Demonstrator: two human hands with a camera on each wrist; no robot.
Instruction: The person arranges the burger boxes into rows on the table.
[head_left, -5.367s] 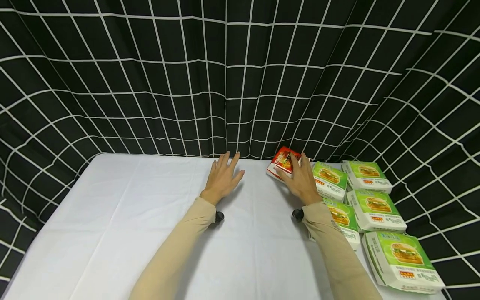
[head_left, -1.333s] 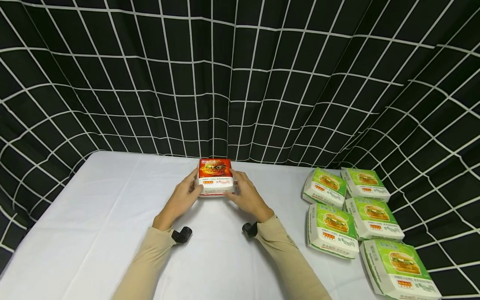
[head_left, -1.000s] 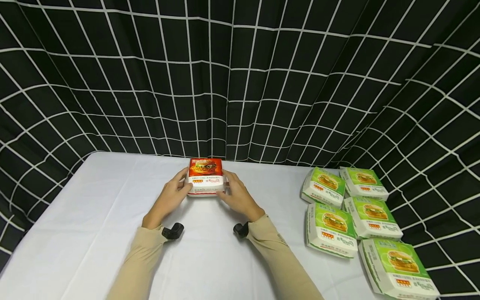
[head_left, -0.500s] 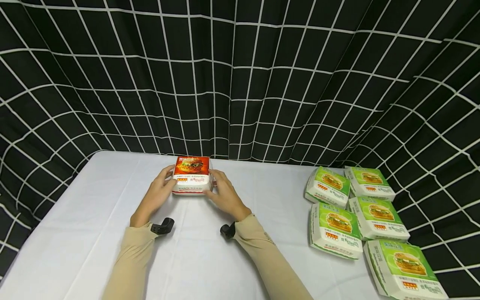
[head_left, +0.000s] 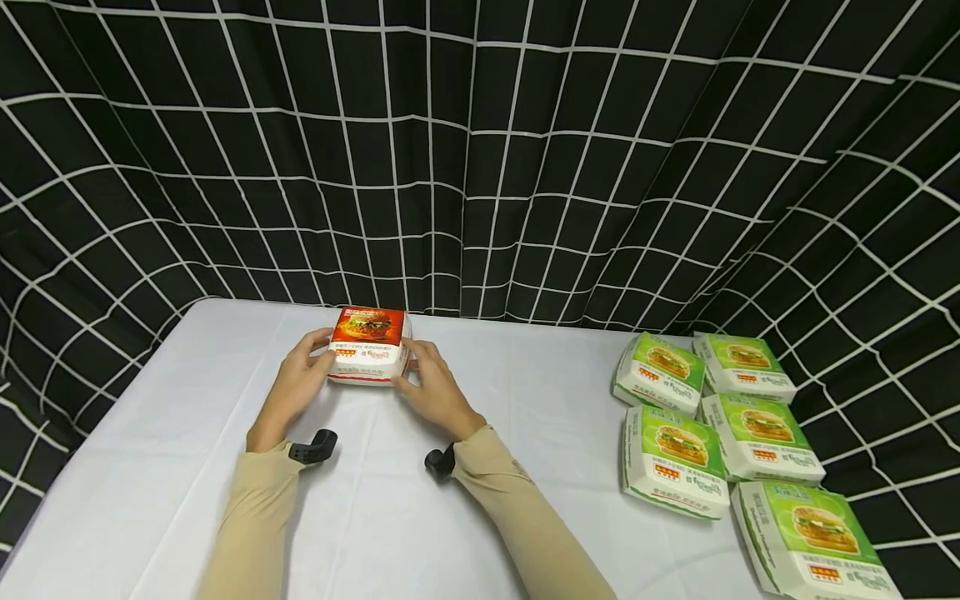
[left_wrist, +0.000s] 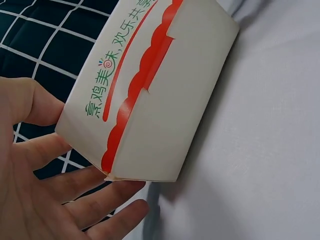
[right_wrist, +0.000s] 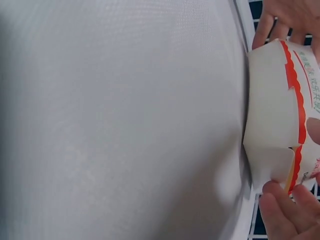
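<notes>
A red and white hamburger box (head_left: 367, 342) stands near the back edge of the table, left of centre, its red lid with a burger picture facing up. My left hand (head_left: 292, 385) holds its left side, thumb at the front corner. On the right side my right hand (head_left: 438, 392) grips it, thumb at the near corner. The left wrist view shows the white side of the box (left_wrist: 150, 100) with a scalloped red band, the left fingers (left_wrist: 75, 185) against its end. In the right wrist view, right fingertips (right_wrist: 275, 192) touch a side flap of the box (right_wrist: 272, 100).
Several green and white hamburger boxes (head_left: 678, 454) lie in two columns on the right part of the table. White cloth (head_left: 375, 517) covers the table. A black curtain with a white grid (head_left: 465, 167) hangs behind and at both sides.
The red box was at the back right beside the green boxes under my right hand. Both hands now hold it, and it has moved left across the table.
</notes>
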